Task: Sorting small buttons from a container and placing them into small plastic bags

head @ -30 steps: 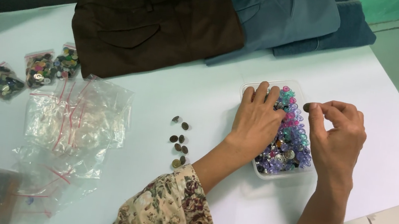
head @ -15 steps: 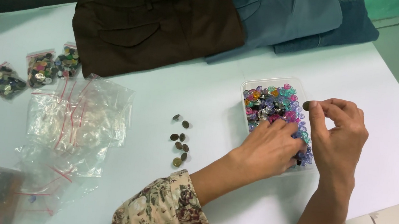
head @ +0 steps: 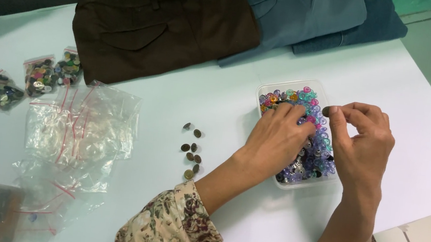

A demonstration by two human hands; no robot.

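Hands work over a clear plastic tub [head: 271, 87] of bright pink, purple and blue buttons on a white table [head: 229, 95]. Left hand [head: 277, 139] lies palm down in the tub, fingers curled into the buttons; whether it grips any cannot be seen. Right hand [head: 361, 146] hovers at the tub's right edge, thumb and forefinger pinched on one small dark button [head: 326, 111]. Left of the tub, well apart, sits a cluster of dark metal buttons [head: 191, 148]. Farther left lie clear zip bags [head: 82, 125], and folded brown trousers [head: 162, 23] beyond
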